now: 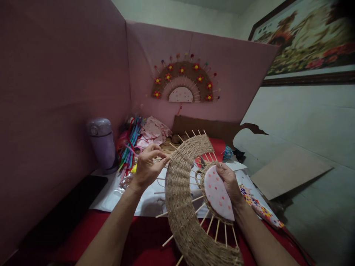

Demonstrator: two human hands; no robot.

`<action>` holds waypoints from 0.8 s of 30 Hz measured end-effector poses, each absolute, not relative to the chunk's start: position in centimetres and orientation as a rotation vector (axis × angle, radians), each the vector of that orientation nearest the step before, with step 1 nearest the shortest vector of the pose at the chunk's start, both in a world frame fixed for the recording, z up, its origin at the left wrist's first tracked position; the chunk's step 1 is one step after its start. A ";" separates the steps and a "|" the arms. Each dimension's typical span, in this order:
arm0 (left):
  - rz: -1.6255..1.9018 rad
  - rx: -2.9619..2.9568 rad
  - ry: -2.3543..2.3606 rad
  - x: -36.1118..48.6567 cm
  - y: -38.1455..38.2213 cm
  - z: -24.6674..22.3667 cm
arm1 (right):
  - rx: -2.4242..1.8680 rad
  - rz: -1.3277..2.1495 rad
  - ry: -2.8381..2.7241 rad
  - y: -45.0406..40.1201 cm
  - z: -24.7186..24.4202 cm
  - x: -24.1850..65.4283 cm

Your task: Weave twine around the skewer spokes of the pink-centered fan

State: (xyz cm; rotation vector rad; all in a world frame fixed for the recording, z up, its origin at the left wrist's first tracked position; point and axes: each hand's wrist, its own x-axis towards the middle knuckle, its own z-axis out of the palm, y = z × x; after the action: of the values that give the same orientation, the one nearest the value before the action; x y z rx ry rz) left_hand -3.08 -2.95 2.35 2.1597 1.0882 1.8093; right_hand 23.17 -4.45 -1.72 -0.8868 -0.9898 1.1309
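My right hand (231, 184) grips a half-round woven fan by the straight side of its centre, thumb on the face. That centre is a white half-circle (217, 194) with pink dots and a twine edge. Thin wooden sticks (210, 224) radiate from it through a wide band of woven brown twine (177, 184), and their ends stick out past the outer edge. The fan is tilted, its curved side facing left. My left hand (151, 164) is at the band's upper left edge, thumb and forefinger pinched near a stick end. What lies between those fingertips is too small to make out.
A similar fan (182, 72) with red flowers hangs on the pink panel. A purple tumbler (102, 146), colourful pipe cleaners (133, 136) and dotted pink cloth (153, 131) stand or lie at left. Brown cardboard (205, 127) leans behind. Flower-coloured pieces (260, 207) lie at right on white sheeting.
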 end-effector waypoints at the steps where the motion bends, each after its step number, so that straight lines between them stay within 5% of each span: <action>1: 1.822 2.174 1.116 -3.1 -3.0 2.3 | -0.883 1.132 -0.990 -4.4 -1.7 23.2; 24: 1.619 1.999 1.074 -2.3 -3.6 2.0 | -0.830 1.128 -0.942 -4.3 -1.6 23.5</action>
State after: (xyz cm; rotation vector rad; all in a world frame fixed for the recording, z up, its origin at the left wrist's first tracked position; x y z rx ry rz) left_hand -2.35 -3.56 2.04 1.9988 1.0736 1.6187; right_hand 23.54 -4.25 -1.60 -0.8303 -0.9421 1.1280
